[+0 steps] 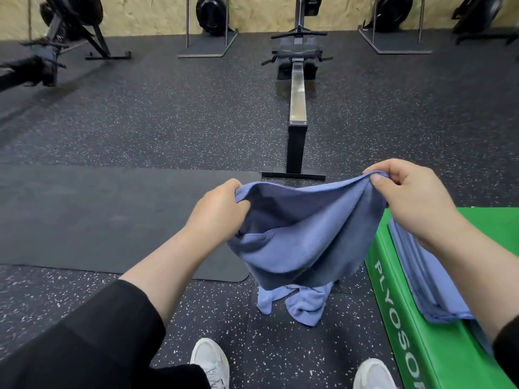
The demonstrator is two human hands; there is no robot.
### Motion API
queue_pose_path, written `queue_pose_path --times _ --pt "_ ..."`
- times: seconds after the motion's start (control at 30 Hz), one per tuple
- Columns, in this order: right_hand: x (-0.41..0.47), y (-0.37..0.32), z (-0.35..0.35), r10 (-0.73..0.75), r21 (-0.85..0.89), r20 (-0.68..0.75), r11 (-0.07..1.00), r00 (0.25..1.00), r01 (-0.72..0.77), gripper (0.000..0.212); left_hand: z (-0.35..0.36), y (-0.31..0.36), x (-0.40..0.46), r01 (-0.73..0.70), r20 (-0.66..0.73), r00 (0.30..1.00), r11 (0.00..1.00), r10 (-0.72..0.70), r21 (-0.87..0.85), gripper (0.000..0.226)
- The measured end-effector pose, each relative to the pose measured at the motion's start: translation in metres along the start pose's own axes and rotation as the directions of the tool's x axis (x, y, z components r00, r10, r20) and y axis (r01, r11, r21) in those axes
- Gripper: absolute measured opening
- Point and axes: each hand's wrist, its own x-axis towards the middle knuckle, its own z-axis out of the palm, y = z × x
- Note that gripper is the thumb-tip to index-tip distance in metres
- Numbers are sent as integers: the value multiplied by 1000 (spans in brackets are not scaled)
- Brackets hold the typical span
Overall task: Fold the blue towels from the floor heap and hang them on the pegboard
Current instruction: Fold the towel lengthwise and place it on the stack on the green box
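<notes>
White shoes point(209, 360) below, both hands (left point(217, 211), right point(415, 192)) in clenched grip on a blue towel point(309, 234).

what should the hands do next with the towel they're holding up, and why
Probably draw the two hands apart to pull the top edge taut. The left hand and right hand each grip the blue towel, which sags bunched between them above the floor heap, too slack to fold cleanly.
</notes>
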Motion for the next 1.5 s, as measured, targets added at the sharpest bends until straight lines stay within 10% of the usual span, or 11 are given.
queue_pose_path --times 0.4,0.7,1.0,1.27,1.5 --pt "-4 -1 0 -10 -73 -16 997 1000 9 20 -18 -49 -3 183 27 977 906 -209 381 26" --pt "-4 18 -5 133 -53 25 990 991 -132 21 -38 -41 -11 375 195 924 876 -328 -303 26" --pt "-7 24 -10 199 184 89 960 976 -212 22 -46 -37 -11 298 187 954 829 -235 -473 30" --pt "-15 22 -22 202 91 90 974 975 -210 21 -45 -46 -14 -7 30 1000 1000 7 9 10" --pt "-25 21 -31 84 -260 60 964 995 -65 14 -54 -50 -18 -46 -51 998 997 43 -59 19"
